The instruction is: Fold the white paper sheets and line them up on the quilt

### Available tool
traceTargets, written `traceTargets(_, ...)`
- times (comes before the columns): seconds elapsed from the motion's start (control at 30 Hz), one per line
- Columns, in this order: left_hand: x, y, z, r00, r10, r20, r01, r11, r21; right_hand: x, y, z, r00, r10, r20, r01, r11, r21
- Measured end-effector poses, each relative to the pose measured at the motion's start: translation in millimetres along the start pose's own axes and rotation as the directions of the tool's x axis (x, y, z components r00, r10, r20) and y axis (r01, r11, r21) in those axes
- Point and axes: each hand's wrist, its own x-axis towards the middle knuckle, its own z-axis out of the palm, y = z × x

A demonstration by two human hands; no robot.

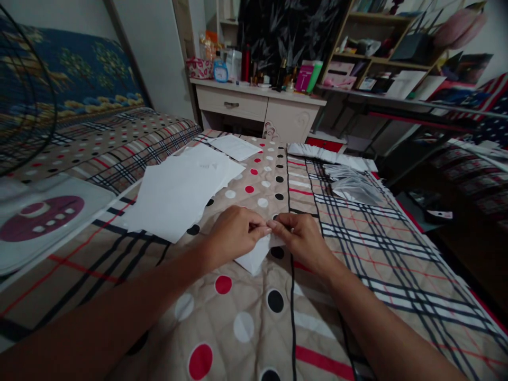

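Both hands meet over a small folded piece of white paper (254, 258) above the patterned bedspread (254, 317). My left hand (238, 233) is closed, with thumb and index finger pinching the paper's upper edge. Close beside it, my right hand (304, 238) also pinches the paper, its thumb and fingertip nearly touching the left ones. Part of the paper is hidden behind the fingers. To the left of my hands lies a loose stack of white sheets (182, 185). A further sheet (236, 147) lies just beyond it.
On the right of the bed lie a pile of folded white papers (351, 185) and a row of folded paper (331, 154). At left rests a white item with a purple print (43, 217). A dresser (234, 103) and shelves (377, 58) stand beyond the bed.
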Motion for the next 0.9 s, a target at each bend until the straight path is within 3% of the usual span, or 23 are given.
traceTargets(0.13, 1.6, -5.4, -4.0, 0.999, -0.032, 0.009, 0.032, 0.999, -0.014, 0.7, 9.8, -4.3, 1.0, 0.001, -0.026, -0.001, 1.0, 0.007)
traceTargets(0.37, 8.0, -27.6, -8.6, 0.997, 0.065, -0.04, -0.061, 0.992, 0.115, 9.1, 40.2, -20.5, 0.987, 0.151, -0.06, -0.134, 0.965, 0.224)
traceTargets(0.5, 9.7, -44.0, -13.0, 0.996, 0.03, -0.088, -0.015, 0.987, 0.162, 11.2, 57.9, -30.9, 0.968, 0.238, -0.077, -0.207, 0.934, 0.29)
traceTargets(0.6, 10.5, -56.4, -18.1, 0.987, -0.047, -0.153, 0.073, 0.983, 0.167, 10.4, 73.1, -38.3, 0.937, 0.303, -0.174, -0.237, 0.916, 0.324)
traceTargets(0.73, 10.7, -65.7, -21.1, 0.937, -0.191, -0.291, 0.203, 0.979, 0.01, 8.6, 88.1, -39.7, 0.851, 0.403, -0.337, -0.234, 0.865, 0.443)
traceTargets(0.83, 8.8, -59.7, -17.8, 0.926, -0.219, -0.308, 0.212, 0.976, -0.058, 7.9, 87.5, -34.2, 0.859, 0.351, -0.374, -0.226, 0.914, 0.338)
traceTargets(0.9, 5.8, -50.5, -14.2, 0.942, -0.185, -0.279, 0.173, 0.983, -0.068, 7.6, 82.5, -29.7, 0.895, 0.29, -0.339, -0.224, 0.949, 0.219)
